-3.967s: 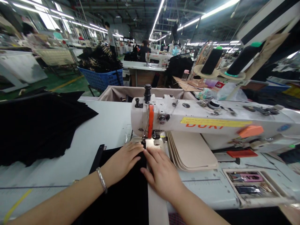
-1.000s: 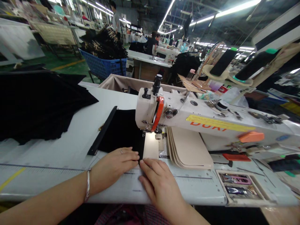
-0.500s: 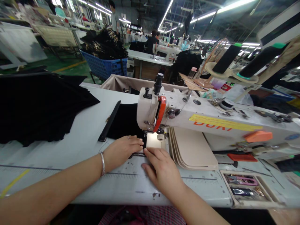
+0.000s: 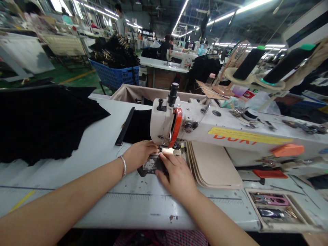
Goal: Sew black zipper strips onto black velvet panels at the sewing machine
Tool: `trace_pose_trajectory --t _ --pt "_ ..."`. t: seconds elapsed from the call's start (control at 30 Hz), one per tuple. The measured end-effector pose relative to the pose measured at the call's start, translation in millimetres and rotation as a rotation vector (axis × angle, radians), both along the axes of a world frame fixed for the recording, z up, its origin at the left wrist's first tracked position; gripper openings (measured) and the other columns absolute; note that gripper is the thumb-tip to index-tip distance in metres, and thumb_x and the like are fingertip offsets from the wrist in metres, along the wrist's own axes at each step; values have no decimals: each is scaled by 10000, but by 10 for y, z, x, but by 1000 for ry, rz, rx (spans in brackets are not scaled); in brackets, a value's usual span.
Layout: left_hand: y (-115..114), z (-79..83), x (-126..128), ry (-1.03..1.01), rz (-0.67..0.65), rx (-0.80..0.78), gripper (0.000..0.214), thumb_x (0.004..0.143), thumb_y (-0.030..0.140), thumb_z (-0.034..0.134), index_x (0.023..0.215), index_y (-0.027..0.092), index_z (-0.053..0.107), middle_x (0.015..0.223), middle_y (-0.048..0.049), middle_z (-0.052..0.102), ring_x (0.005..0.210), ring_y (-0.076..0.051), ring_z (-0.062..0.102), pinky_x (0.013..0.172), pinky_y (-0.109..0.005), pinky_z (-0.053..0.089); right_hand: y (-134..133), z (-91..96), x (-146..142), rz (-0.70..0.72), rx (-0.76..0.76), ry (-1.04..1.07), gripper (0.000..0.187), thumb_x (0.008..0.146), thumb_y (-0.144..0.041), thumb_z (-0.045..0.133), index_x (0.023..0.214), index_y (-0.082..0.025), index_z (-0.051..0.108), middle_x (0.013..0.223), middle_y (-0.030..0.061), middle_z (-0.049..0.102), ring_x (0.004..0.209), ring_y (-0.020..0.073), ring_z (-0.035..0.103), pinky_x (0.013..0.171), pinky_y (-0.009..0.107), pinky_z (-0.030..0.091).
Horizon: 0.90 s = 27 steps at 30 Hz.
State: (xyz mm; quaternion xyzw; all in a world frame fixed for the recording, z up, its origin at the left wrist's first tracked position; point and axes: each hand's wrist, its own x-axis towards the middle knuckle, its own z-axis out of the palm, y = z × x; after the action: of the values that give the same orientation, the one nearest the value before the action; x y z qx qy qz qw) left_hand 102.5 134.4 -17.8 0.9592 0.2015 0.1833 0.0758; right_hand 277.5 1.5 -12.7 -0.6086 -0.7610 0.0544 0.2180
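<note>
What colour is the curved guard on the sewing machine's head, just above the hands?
Orange-red. The guard shows clearly in the head view, the only one.

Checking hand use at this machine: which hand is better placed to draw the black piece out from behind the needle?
Left, probably. The left hand lies on the side where the black piece spreads; the right hand sits before the machine head.

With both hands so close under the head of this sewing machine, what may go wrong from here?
1. The left hand and the right hand reach right under the machine head; a stitch might catch a finger.
2. The black fabric lies mostly behind the head, where neither hand seems to press it; it may shift crookedly.
</note>
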Motion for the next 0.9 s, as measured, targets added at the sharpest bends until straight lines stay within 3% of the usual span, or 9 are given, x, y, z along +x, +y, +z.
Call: trace_pose_trajectory --t 0.3,0.8,0.9 --pt "-18 45 38 -10 39 -15 273 848 -23 545 957 171 703 1108 -63 703 1075 -186 629 1010 -308 468 9 -36 -20 -20 26 30 501 905 -368 595 1349 -147 526 1303 126 574 1186 273 500 1071 444 395" --pt "14 -21 51 -56 63 -96 343 833 -22 547 1032 205 710 1149 -46 698 1094 -199 623 1007 -329 469 2 -46 -51 -59 19 11 523 886 -334 605 1371 -156 524 1386 113 532 1249 297 486 1103 459 386" --pt "-9 -40 40 -73 51 -92 307 819 -13 569 966 206 726 1120 -41 712 1072 -191 641 996 -320 486 -9 -55 -67 -55 29 -7 491 880 -287 596 1353 -166 542 1367 115 553 1240 301 509 1083 470 415"
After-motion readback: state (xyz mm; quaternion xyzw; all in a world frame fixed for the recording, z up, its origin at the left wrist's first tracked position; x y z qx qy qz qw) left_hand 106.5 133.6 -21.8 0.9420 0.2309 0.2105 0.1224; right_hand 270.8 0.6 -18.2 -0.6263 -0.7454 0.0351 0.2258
